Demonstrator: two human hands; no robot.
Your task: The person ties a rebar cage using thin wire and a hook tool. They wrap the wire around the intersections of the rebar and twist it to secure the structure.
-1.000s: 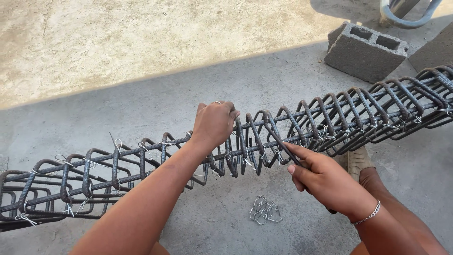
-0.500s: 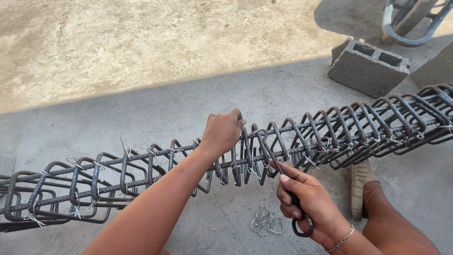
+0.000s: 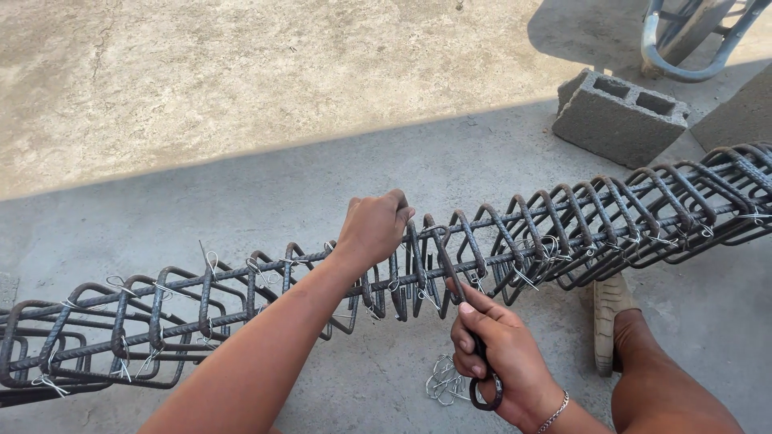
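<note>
Rebar cage [image 3: 563, 225]: a long column of closely spaced stirrups lying across the grey concrete floor [image 3: 241, 185], head view. Left hand [image 3: 374, 227] closed over 1 stirrup top, apparently steadying it. Right hand [image 3: 494, 354] gripping a dark ring-handled hook tool [image 3: 481, 378], probably a tie twister, at the cage's lower bar. Loose wire ties [image 3: 444, 382] lie just below; 1 hollow concrete block [image 3: 619, 116] stands well apart.

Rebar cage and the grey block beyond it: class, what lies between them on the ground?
Head view: only bare concrete floor between cage and block.
</note>
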